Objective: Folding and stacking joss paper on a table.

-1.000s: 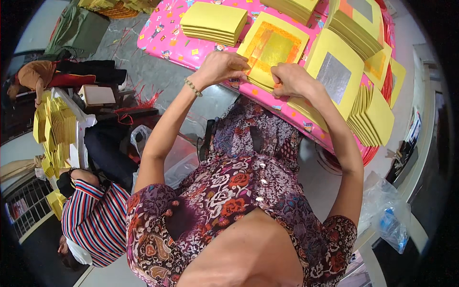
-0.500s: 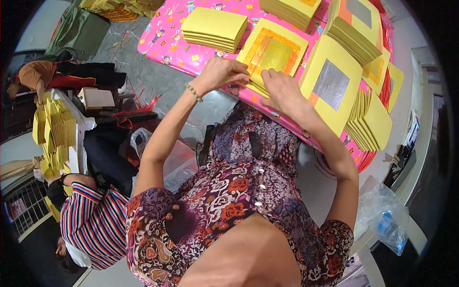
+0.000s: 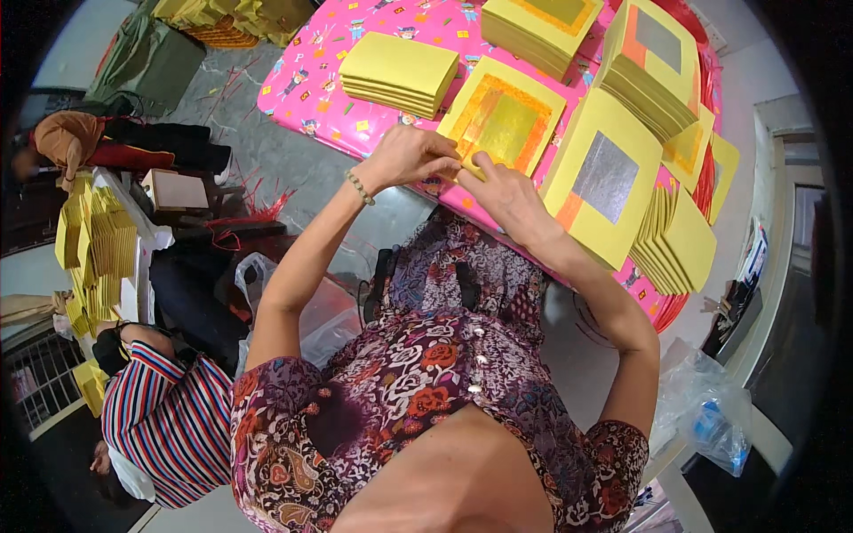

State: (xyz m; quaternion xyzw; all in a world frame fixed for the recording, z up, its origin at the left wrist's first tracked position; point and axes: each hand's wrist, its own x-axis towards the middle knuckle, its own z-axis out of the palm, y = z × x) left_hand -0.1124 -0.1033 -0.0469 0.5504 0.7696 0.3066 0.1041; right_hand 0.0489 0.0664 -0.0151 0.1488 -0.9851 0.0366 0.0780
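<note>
On the near edge of the pink table lies yellow joss paper with an orange border and a gold foil square. At its near left corner, my left hand, a beaded bracelet on its wrist, has thumb and fingers pinched together on the paper's edge. My right hand meets it there, index finger and thumb closed on the same edge. The fingers partly hide the near side, so I cannot tell how far it is folded. Right of it stands a stack of joss paper with a silver square.
A folded yellow bundle sits at the left on the pink patterned tablecloth. Taller stacks and a fanned bundle stand to the right. A person in a striped top sits at lower left beside more yellow paper.
My right hand has slid left and toward me along the paper's near edge, closer to my left hand. The left hand keeps its place at the corner. The whole view has shifted slightly.
</note>
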